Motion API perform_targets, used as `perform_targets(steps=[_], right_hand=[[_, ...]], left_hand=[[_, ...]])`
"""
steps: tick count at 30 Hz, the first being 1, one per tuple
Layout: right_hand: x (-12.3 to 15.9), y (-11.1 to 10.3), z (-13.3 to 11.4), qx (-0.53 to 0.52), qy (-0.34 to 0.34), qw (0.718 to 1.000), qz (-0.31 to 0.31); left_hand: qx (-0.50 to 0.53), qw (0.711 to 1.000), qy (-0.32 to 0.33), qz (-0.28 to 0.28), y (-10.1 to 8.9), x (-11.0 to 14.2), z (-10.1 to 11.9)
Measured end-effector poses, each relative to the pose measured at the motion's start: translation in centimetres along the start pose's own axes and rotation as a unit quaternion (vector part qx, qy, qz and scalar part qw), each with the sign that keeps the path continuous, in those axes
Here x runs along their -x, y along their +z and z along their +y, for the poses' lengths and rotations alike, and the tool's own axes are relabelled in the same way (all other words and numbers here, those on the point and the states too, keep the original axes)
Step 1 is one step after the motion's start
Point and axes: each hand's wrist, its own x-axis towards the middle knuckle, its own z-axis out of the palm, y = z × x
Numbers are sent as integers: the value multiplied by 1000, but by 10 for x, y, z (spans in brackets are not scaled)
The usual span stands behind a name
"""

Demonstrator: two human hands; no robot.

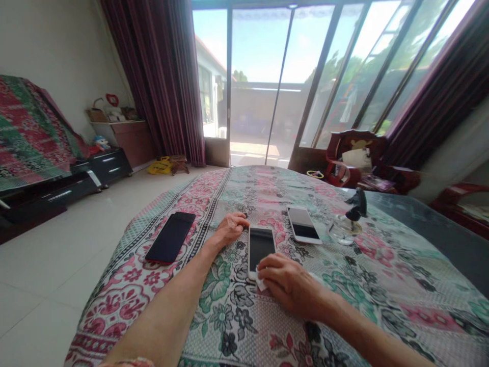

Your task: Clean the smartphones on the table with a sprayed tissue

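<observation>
A white-framed smartphone (262, 243) with a dark screen lies face up on the patterned tablecloth between my hands. My left hand (230, 228) is closed, its bent fingertips against the phone's upper left edge. With my right hand (284, 278) I press a white wipe (261, 282) onto the phone's lower right part; most of the wipe is hidden under the fingers. To the right lies a second white smartphone (304, 225), and beyond it stands a clear spray bottle (345, 229) with a black nozzle. A black smartphone (171, 238) with a red edge rests left of my left forearm.
The floral tablecloth (225, 285) covers the rounded table and hangs over its left side. A dark surface (416, 219) adjoins at the right. Farther off are a red wooden chair (357, 148), glass doors (263, 112), purple curtains (164, 76) and a black cabinet (110, 168).
</observation>
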Motion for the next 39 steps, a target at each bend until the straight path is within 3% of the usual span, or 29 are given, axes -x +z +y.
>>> perform_targets(steps=[5, 8, 13, 20, 28, 39], right_hand=[[2, -21, 1, -111, 6, 992, -53], [-1, -21, 13, -103, 26, 994, 29], [-15, 4, 39, -51, 51, 980, 187], [-26, 19, 50, 29, 79, 974, 211], [-25, 6, 49, 127, 86, 981, 120], [-10, -5, 40, 79, 43, 994, 53]], left_hand=[[-2, 1000, -5, -2, -1, 0, 2], [-4, 1000, -8, -6, -1, -1, 2], [-13, 1000, 9, -1, 1, -1, 1], [-15, 1000, 24, 1, 1, -1, -3], [-15, 999, 32, -9, 0, 0, -3], [-16, 998, 60, -18, -6, 3, 1]])
